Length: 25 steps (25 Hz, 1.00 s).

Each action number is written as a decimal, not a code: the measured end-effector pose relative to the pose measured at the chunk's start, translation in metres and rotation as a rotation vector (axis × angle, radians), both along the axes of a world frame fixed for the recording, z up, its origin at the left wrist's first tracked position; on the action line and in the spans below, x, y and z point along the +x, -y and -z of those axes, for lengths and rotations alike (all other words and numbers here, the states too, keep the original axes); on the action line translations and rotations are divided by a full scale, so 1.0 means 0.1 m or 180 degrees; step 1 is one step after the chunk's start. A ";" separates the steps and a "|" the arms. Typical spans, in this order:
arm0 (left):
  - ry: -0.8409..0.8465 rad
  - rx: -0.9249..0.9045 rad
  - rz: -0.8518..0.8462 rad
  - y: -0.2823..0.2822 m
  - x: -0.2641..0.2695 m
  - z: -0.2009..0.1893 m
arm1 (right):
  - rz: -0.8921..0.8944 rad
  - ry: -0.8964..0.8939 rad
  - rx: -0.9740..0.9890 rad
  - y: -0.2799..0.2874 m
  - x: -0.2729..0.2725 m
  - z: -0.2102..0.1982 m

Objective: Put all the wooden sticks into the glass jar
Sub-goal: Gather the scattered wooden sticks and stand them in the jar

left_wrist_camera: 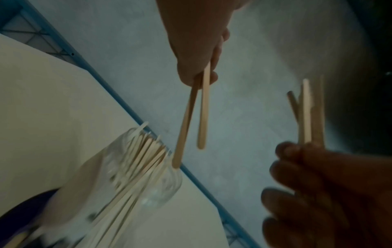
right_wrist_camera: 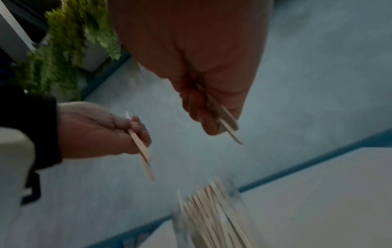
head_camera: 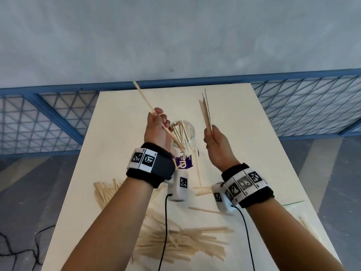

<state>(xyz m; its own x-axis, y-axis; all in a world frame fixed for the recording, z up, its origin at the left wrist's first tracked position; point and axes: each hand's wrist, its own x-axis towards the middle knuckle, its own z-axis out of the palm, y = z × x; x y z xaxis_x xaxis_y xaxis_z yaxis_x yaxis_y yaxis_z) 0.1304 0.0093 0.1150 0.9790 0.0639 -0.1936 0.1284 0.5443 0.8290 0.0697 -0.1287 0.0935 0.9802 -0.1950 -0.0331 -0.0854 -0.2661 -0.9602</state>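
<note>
Lower in the head view, loose wooden sticks (head_camera: pixel 183 243) lie scattered on the table (head_camera: pixel 121 118); my wrist views miss them. Mid-frame, my left hand (head_camera: pixel 156 130) curls around a stick (head_camera: pixel 145 99) slanting upper-left. My right hand (head_camera: pixel 216 141) grips a near-upright bundle (head_camera: pixel 206 110). Between them stands the glass jar (head_camera: pixel 183 132), its sticks upright. Only the right-wrist view shows greenery (right_wrist_camera: pixel 70 42), upper left.

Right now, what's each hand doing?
Left hand: closed on a wooden stick, beside the glass jar.
Right hand: closed on a bunch of sticks, pointing up.
</note>
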 end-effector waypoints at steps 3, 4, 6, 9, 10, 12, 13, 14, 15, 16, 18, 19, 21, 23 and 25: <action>0.0343 0.0164 -0.0205 0.06 0.27 -0.13 | 0.0037 0.0363 0.0631 -0.14 0.43 -0.29; 0.0380 0.0321 -0.0262 0.07 0.34 -0.12 | 0.0022 0.0456 0.0687 -0.18 0.56 -0.33; 0.0354 0.0669 -0.0262 0.09 0.44 0.01 | 0.0031 0.0548 0.0736 -0.28 0.77 -0.31; 0.0197 0.1195 0.0044 0.08 0.48 0.40 | 0.0048 0.0527 0.0401 -0.39 0.92 -0.10; 0.0115 0.1302 0.0208 0.06 0.47 0.51 | -0.0031 0.0446 0.0208 -0.41 0.94 -0.01; -0.0031 0.1231 0.0464 0.03 0.46 0.63 | -0.0312 0.0158 -0.0196 -0.43 0.94 0.15; -0.0024 0.1134 0.0524 0.02 0.46 0.63 | -0.0469 0.0014 -0.0417 -0.43 0.92 0.21; 0.0050 0.1096 0.0529 0.01 0.48 0.59 | -0.0618 -0.0112 -0.0652 -0.43 0.91 0.26; 0.0134 0.1006 0.0492 0.01 0.50 0.55 | -0.0766 -0.0193 -0.0963 -0.43 0.89 0.29; 0.0200 0.0924 0.0409 0.03 0.52 0.48 | -0.0915 -0.0234 -0.1365 -0.44 0.89 0.31; 0.0339 0.1094 0.0216 0.06 0.56 0.37 | -0.1141 -0.0339 -0.2102 -0.47 0.90 0.33; 0.0396 0.1254 0.0148 0.09 0.57 0.35 | -0.1167 -0.0365 -0.2259 -0.48 0.92 0.33; 0.0412 0.1565 0.0127 0.09 0.58 0.38 | -0.1090 -0.0341 -0.2151 -0.48 0.93 0.33; 0.0395 0.2010 0.0275 0.08 0.57 0.48 | -0.0799 -0.0391 -0.1713 -0.44 0.91 0.33; 0.0419 0.2394 0.0503 0.06 0.55 0.57 | -0.0512 -0.0403 -0.1335 -0.38 0.86 0.34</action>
